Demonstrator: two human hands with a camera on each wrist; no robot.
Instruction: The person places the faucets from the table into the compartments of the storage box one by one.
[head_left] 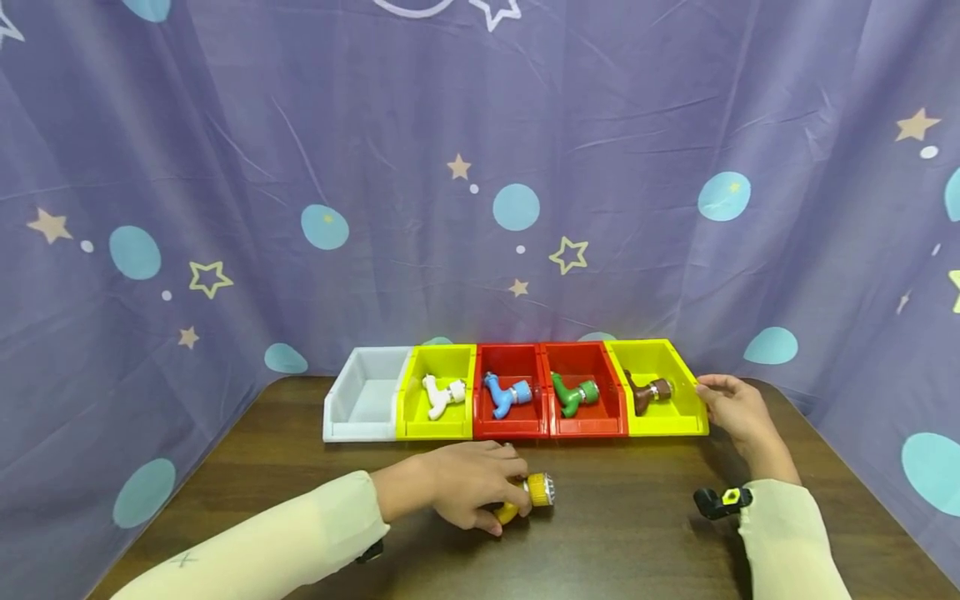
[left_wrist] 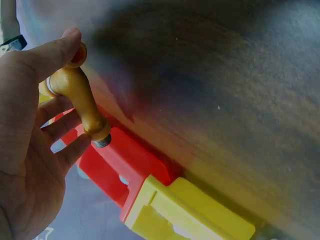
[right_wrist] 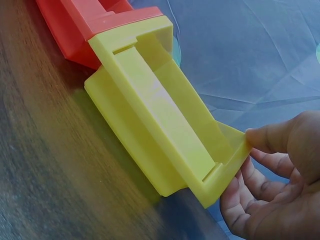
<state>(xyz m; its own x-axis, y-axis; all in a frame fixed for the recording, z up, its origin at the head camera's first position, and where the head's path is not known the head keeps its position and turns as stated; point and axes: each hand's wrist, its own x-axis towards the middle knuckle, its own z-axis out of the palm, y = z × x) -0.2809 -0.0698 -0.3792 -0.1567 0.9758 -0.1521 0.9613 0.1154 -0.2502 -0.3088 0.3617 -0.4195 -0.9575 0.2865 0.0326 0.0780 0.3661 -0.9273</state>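
My left hand (head_left: 480, 485) holds a yellow toy tap (head_left: 540, 490) low over the table, in front of the bins. In the left wrist view the thumb and fingers curl round the tap (left_wrist: 82, 95), and its threaded end sticks out past the fingertips. At the right end of the row, my right hand (head_left: 741, 417) grips the side edge of the right yellow bin (head_left: 667, 425); the right wrist view has the thumb on the rim corner and the fingers along the outer wall. A brown tap (head_left: 647, 392) lies inside that bin.
Further left in the row, two red bins hold a green tap (head_left: 576, 395) and a blue tap (head_left: 508, 395). Another yellow bin holds a white tap (head_left: 442, 395). A pale grey bin (head_left: 360, 429) ends the row. Behind hangs a purple patterned curtain (head_left: 420, 250).
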